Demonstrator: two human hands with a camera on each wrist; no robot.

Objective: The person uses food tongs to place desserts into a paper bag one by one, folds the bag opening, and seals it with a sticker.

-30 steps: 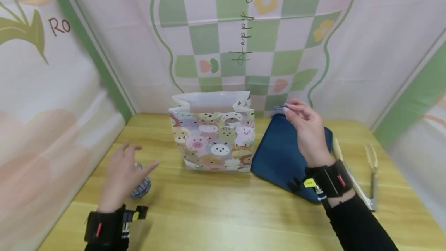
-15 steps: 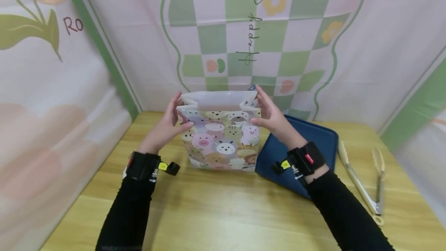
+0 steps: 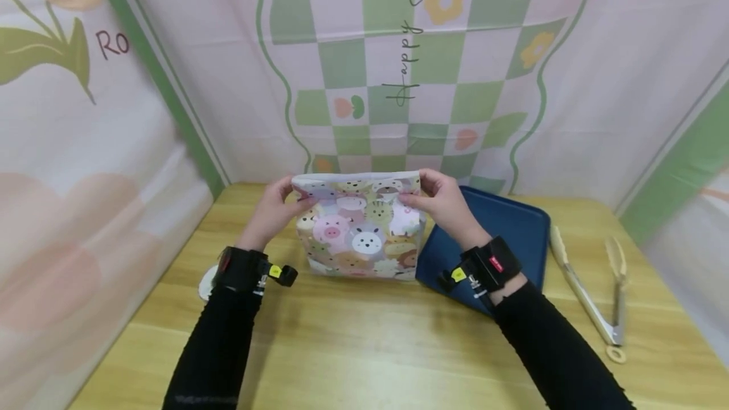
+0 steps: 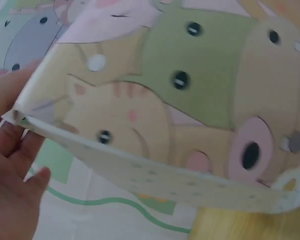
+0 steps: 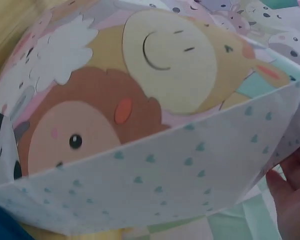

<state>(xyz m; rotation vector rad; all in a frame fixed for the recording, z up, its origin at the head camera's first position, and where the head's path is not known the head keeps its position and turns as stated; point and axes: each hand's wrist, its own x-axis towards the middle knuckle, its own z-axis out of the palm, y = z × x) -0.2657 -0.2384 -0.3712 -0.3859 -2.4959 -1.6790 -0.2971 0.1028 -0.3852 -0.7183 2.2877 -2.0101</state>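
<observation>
A paper bag (image 3: 359, 242) printed with cartoon animals stands upright on the table, its top edges pressed flat together. At its upper left corner my left hand (image 3: 271, 215) pinches the rim, thumb in front and fingers behind. My right hand (image 3: 447, 206) grips the upper right corner in the same way. In the left wrist view, fingers of the left hand (image 4: 20, 150) curl behind the bag's side (image 4: 155, 135). The right wrist view shows part of the right hand (image 5: 292, 200) by the heart-dotted side fold (image 5: 155, 175). The small blue item seen earlier in the right hand is hidden.
A dark blue tray (image 3: 507, 226) lies right of the bag, partly under the right forearm. Metal tongs (image 3: 592, 309) with cream tips lie farther right. A white rounded object (image 3: 207, 283) peeks out behind the left wrist. A printed curtain (image 3: 433, 68) hangs behind the table (image 3: 364, 347).
My left hand came from the table's left side to the bag; my right hand came over from above the tray. The bag's open mouth has been drawn flat and closed.
</observation>
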